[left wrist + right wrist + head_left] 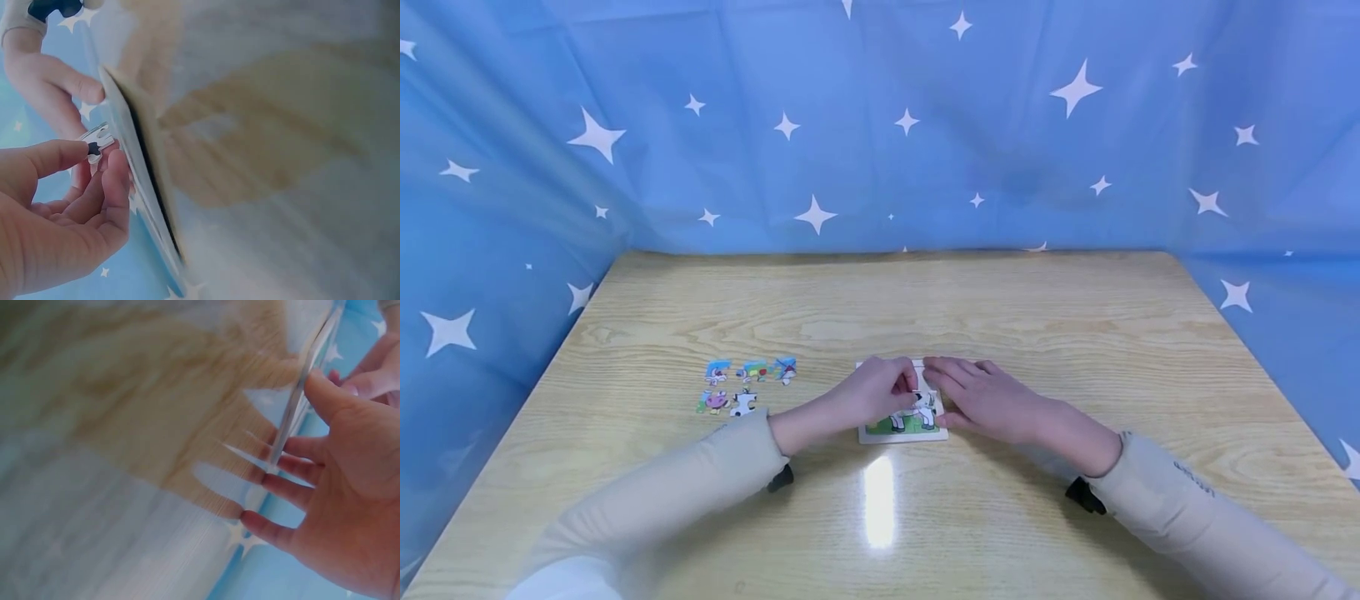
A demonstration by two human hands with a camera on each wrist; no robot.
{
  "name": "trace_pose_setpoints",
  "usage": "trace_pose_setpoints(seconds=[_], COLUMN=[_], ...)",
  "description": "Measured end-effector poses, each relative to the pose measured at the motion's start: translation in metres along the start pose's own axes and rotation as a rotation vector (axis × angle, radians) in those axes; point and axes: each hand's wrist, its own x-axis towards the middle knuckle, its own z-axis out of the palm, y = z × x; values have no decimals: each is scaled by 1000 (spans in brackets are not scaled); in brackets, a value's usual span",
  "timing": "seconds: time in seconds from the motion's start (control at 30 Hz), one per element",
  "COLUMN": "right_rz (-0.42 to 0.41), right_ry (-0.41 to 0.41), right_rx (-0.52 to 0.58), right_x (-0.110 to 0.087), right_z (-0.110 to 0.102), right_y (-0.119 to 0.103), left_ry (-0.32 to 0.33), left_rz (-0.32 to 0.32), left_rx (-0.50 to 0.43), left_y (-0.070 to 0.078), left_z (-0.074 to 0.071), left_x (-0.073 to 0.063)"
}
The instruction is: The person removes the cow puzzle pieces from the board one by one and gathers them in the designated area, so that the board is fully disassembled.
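A puzzle board [901, 440] with a pale rim lies on the table, showing part of a white animal on green grass. Over its upper middle, my left hand [880, 390] pinches a white puzzle piece with a black patch [94, 149] between thumb and fingers, close above the board in the left wrist view. My right hand [992, 400] lies along the board's right side with fingers extended. In the right wrist view, its thumb and fingertips touch the board's edge and the table beside it. Both hands hide part of the picture.
Left of the board lie several loose puzzle pieces: a blue one [785, 369] at the upper right, a purple and green one [712, 402] and a white one with black [743, 402] below. The wooden table [1037, 308] ends at a blue star-patterned curtain [865, 167].
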Motion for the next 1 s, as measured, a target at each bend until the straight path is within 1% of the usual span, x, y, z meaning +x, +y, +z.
trace_pose_setpoints(seconds=[0.23, 0.47, 0.63, 0.8, 1.0], right_rz=[-1, -15, -11, -13, -19], right_ry=[-2, 11, 14, 8, 10], right_rx=[-2, -13, -5, 6, -13], right_x=[-1, 1, 2, 2, 2], right_z=[0, 1, 2, 2, 1], right_y=[-1, 0, -1, -2, 0], left_ry=[10, 3, 26, 61, 92], left_rz=[-13, -45, -67, -102, -114], left_rx=[-32, -62, -67, -78, -76], left_y=[-1, -4, -11, -17, -28], left_z=[-11, -20, -26, -34, -42], left_x=[-8, -21, -29, -39, -49])
